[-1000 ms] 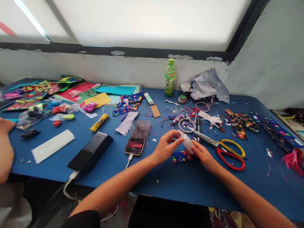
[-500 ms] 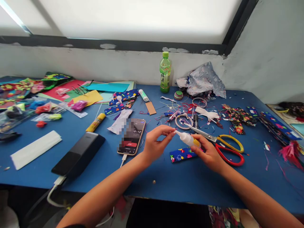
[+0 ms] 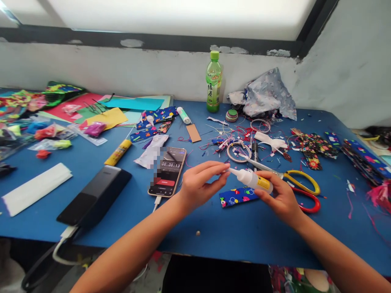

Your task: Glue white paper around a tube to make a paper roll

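My right hand (image 3: 282,199) is wrapped round a small white glue bottle (image 3: 250,179) with a yellow label. The bottle lies nearly level, its thin nozzle pointing left. At the nozzle's tip, my left hand (image 3: 198,183) is closed in a pinch. A tiny pale bit shows at those fingertips, too small to name. Under the bottle lies a folded strip of blue patterned cloth (image 3: 236,197), flat on the table and partly covered by my right hand. Scissors (image 3: 302,183) with one yellow and one red handle rest just beyond my right hand.
A phone (image 3: 168,173) and a black power bank (image 3: 96,199) with cables lie left of my hands. A green tea bottle (image 3: 214,83) stands at the back. Thread scraps and rings (image 3: 239,152) litter the middle. A small bead (image 3: 198,233) sits near the front edge.
The glue bottle has moved a little right in my right hand, and more of its label shows. My left hand stays pinched near the nozzle tip. The view has shifted slightly.
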Tool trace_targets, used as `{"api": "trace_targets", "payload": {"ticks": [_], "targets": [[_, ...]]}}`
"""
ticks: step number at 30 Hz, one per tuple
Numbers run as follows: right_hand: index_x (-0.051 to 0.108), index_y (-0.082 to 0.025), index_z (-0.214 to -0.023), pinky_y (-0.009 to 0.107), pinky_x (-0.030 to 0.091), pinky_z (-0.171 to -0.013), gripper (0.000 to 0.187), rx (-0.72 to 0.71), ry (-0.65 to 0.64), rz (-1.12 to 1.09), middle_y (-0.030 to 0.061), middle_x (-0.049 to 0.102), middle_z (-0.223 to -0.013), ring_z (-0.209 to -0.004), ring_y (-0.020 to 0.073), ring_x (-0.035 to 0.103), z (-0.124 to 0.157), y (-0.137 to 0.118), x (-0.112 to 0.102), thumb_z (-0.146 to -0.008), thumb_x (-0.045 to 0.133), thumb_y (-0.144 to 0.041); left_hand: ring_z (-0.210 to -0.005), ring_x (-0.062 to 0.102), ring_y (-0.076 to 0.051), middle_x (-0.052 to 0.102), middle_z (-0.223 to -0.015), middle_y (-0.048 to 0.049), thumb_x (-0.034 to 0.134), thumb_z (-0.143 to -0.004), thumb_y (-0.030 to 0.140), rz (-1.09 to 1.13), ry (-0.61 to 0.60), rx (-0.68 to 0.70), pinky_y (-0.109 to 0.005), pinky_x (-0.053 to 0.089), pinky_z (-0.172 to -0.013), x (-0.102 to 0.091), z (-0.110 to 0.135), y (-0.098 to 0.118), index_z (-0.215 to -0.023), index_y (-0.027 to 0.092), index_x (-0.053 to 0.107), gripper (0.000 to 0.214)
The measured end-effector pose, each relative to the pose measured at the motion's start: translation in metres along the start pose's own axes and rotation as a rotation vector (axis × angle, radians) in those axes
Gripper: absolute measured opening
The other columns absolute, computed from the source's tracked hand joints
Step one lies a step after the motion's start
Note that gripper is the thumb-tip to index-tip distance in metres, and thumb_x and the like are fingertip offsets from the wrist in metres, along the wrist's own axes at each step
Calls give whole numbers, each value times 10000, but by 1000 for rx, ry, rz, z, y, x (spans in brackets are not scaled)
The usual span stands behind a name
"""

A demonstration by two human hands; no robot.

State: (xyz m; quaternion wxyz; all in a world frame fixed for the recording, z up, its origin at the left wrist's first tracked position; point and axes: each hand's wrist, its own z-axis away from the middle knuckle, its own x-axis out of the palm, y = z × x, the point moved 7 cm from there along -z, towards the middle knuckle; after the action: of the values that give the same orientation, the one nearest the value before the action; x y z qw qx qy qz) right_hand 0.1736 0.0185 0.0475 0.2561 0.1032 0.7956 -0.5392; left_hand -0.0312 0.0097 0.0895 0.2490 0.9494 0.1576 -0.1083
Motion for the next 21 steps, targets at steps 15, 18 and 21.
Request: {"api": "trace_targets", "payload": {"ticks": [15,18,21], "targets": [[657,-228,-957,319,512,-644,345,0,89,59,60,709,-874,-705,210,646,0,-7,-13,-823,630,-545,-621,685,-99,737,-718,-35,634,-822,91,-110,-51,-57,-174,588,-638,2,-2,-1,-823,129,714,89],[664,-242,-943,298,490,-571,386,102,69,-52,40,691,-796,-627,191,615,-1,1,-13,-796,637,-598,-559,659,-84,722,-660,-14,618,-832,113,58,-95,-214,-147,567,-538,3,-6,-7,-796,144,725,117],[672,-247,-914,289,457,-521,426,213,69,-213,15,632,-681,-552,172,563,0,14,-13,-747,664,-638,-528,662,-83,732,-665,-18,599,-831,117,270,-156,-413,-132,552,-468,9,-5,-14,-783,148,734,146]]}}
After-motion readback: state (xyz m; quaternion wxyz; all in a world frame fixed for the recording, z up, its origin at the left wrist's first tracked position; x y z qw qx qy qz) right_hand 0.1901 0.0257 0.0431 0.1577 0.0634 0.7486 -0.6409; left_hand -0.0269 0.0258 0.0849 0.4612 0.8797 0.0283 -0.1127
